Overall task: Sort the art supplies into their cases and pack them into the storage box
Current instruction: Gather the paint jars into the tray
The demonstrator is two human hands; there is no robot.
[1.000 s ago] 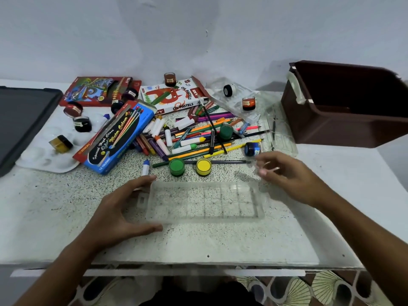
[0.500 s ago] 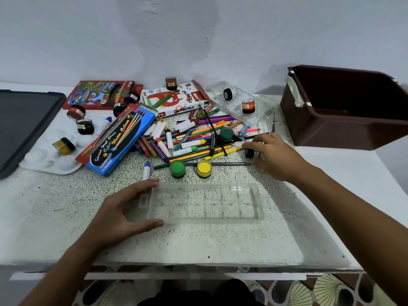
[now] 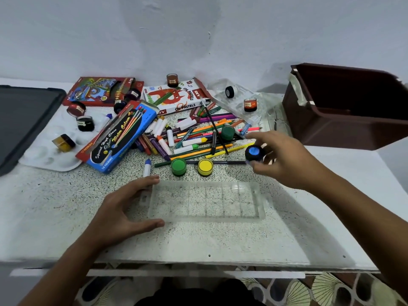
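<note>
A clear plastic tray (image 3: 206, 218) with small compartments lies on the speckled table in front of me. My left hand (image 3: 123, 214) rests at its left end, thumb and fingers spread around the edge. My right hand (image 3: 284, 160) holds a small blue-capped paint pot (image 3: 254, 153) lifted just above the table, beyond the tray's right end. A green pot (image 3: 178, 166) and a yellow pot (image 3: 205, 166) stand behind the tray. A heap of pencils, crayons and pastels (image 3: 198, 138) spreads beyond them. The brown storage box (image 3: 331, 129) stands open at the right.
A blue water colour box (image 3: 119, 138), an oil pastels box (image 3: 176, 98) and a red box (image 3: 99, 91) lie at the back. A white palette (image 3: 46, 155) with several dark pots is at the left, beside a black lid (image 3: 22, 120). A clear blister tray (image 3: 238, 100) holds more pots.
My right hand reached from the tray's right end to the blue pot among the pencils, gripped it and lifted it. My left hand stayed at the tray.
</note>
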